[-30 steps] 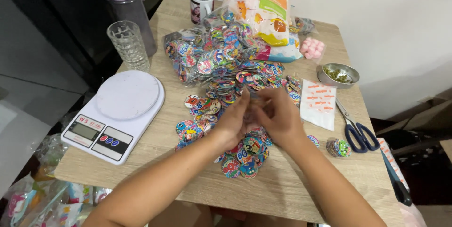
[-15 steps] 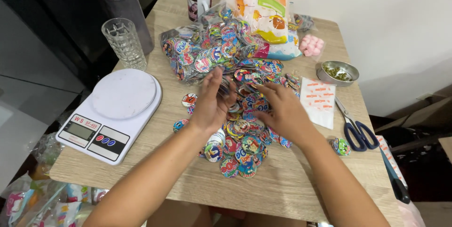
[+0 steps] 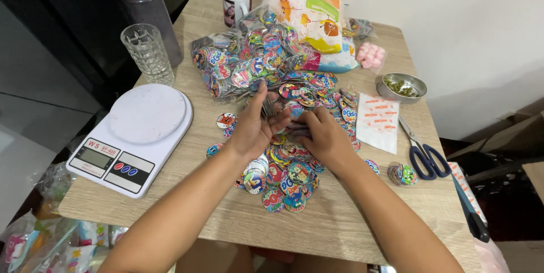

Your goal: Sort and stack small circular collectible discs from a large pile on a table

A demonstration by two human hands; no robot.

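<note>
Since half a second ago, your left hand (image 3: 256, 128) has dropped back from the far heap toward the table's middle, and your right hand (image 3: 324, 140) has closed in beside it.

Head view: both forearms reach up from the near edge and meet over the pile of round colourful discs (image 3: 286, 179). Your left hand is curled, fingers gripping a small stack of discs (image 3: 266, 107) standing on edge, its long axis running away from you. Your right hand lies palm down, fingers pinching discs just beside the left fingertips. The loose pile spreads under and nearer than both hands, right of the white kitchen scale (image 3: 133, 137).
</note>
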